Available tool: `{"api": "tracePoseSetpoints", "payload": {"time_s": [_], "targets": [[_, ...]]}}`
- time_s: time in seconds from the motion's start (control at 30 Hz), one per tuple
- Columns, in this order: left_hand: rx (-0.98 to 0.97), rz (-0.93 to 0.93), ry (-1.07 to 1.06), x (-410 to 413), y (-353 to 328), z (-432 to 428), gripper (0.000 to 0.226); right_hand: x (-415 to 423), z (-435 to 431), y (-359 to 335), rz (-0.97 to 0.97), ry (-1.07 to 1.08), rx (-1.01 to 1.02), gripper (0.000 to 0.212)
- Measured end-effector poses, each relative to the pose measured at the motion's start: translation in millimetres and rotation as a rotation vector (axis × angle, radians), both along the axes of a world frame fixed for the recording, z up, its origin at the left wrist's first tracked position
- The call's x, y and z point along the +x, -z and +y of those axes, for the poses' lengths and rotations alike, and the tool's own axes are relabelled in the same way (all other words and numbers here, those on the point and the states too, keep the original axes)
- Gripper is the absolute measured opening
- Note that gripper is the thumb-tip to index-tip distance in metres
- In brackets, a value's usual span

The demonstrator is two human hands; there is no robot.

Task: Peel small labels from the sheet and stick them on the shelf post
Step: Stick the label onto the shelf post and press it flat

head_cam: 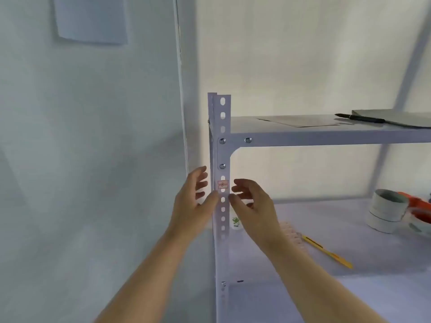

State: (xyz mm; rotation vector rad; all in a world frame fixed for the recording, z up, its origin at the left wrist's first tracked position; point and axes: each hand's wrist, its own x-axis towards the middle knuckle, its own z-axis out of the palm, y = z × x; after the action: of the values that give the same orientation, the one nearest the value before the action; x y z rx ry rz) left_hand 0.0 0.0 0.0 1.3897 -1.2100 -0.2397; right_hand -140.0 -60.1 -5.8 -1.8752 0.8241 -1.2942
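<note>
A white slotted shelf post (222, 113) stands upright in the middle of the view. Two small pink-edged labels (223, 184) are stuck on its front face, one above the other, below the bracket bolts. My left hand (192, 201) is just left of the post with fingers spread, its thumb touching the post's edge under the labels. My right hand (250, 201) is just right of the post, fingers apart, thumb tip at the post's right edge. Neither hand holds anything. A pink label sheet (292, 234) lies on the lower shelf, partly hidden behind my right forearm.
The upper shelf (326, 136) carries flat grey sheets and a black pen (360, 118). On the lower shelf lie a yellow pencil (328, 252), white tape rolls (386, 210), an orange dispenser (417, 206) and a small white bottle (236, 222). A wall with a paper (91, 19) is at left.
</note>
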Motion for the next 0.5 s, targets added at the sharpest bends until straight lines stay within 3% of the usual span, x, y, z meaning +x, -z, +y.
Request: {"api": "tracePoseSetpoints", "payload": {"time_s": [0.1, 0.2, 0.3, 0.5], "targets": [[-0.011, 0.078, 0.036, -3, -4, -12, 0.061, 5, -17, -3, -0.088, -0.085, 0.098, 0.014], [-0.038, 0.109, 0.029, -4, -4, -17, 0.048, 11, -27, -4, -0.159, -0.207, 0.189, 0.008], [-0.087, 0.146, 0.039, -7, -7, -15, 0.044, 14, -29, -6, -0.23, -0.336, 0.283, 0.018], [-0.071, 0.136, 0.087, -10, -10, -18, 0.047, 16, -29, -8, -0.346, -0.413, 0.464, 0.017]]}}
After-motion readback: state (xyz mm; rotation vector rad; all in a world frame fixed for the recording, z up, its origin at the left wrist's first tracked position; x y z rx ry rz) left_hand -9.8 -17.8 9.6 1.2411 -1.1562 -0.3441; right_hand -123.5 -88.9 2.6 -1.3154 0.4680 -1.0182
